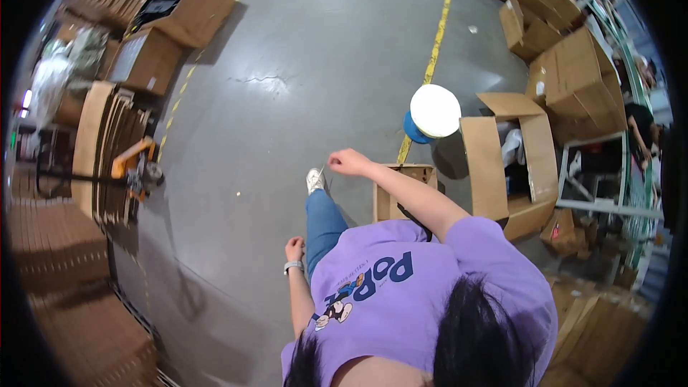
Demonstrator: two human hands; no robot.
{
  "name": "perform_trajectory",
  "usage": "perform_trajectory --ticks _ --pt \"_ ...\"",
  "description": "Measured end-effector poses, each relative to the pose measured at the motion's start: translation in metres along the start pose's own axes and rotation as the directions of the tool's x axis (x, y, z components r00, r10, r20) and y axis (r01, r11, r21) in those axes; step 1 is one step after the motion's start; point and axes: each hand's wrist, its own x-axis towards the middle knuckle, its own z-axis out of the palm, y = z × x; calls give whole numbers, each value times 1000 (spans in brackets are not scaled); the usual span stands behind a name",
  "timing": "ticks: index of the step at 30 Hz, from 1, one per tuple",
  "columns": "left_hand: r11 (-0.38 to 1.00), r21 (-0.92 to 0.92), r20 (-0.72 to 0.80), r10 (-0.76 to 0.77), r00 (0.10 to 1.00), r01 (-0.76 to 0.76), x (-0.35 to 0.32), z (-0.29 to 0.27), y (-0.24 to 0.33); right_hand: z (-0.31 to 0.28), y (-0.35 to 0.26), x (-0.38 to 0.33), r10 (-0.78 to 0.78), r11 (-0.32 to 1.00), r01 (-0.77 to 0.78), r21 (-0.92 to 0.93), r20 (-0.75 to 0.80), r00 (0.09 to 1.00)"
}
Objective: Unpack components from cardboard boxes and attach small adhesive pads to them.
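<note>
My right hand (pixel 348 163) reaches forward across my front, over the floor. Its fingers are closed, and a thin, pale, thread-like strip (pixel 322 170) sticks out from them; its kind is too fine to make out. Down at my side hangs my left hand (pixel 294 248), wearing a pale wristband (pixel 292 266). Its fingers are curled in, with nothing visible in them. My white shoe (pixel 314 180) is stepping forward below the right hand. Beside my right forearm lies a shallow cardboard box (pixel 383 204), partly hidden by the arm and my purple shirt.
A blue round stool or bin with a white top (pixel 435 110) stands by the yellow floor line (pixel 435 50). An open carton (pixel 486 165) is on the right, before more cartons (pixel 580 82) and a metal-framed line. An orange pallet jack (pixel 134 158) and stacked flat cardboard (pixel 61 244) line the left.
</note>
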Motion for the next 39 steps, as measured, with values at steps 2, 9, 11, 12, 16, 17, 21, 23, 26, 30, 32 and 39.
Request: perform_trajectory --ticks 2,9,11,12,16,17,21,23,26,30,32,39 --pt "881 258 146 369 918 -396 57 -8 9 4 59 -9 115 991 -119 -54 -67 991" --pt "827 563 311 -218 925 6 134 -43 213 -38 115 -150 879 460 -695 553 -170 446" --pt "625 775 349 -302 887 -92 186 -32 274 -63 88 -173 955 291 -525 800 -208 213" --pt "496 847 369 -291 883 -191 213 -16 309 -55 94 -192 969 246 -365 898 -229 88" --pt "65 867 497 -54 866 -494 322 81 450 -11 93 -204 965 212 -57 976 -218 -145" --pt "-20 821 571 26 821 -570 327 137 489 25 110 -208 959 216 -41 975 -220 -176" --pt "646 510 584 225 780 -568 267 313 592 29 120 -164 962 -227 -478 848 273 28" --pt "626 410 736 202 646 -663 230 400 620 19 150 -163 943 -230 -454 861 312 114" --pt "511 354 901 37 432 -783 142 516 633 -56 182 -148 961 247 -253 935 -202 191" --pt "106 191 976 -131 176 -976 98 623 602 -222 181 -160 857 511 55 858 -503 -112" --pt "-122 111 965 -225 137 -986 63 661 585 -276 161 -179 867 498 247 831 -476 -145" --pt "-223 -227 912 -389 -127 -948 40 788 528 -226 212 -171 922 236 449 862 -53 -385"
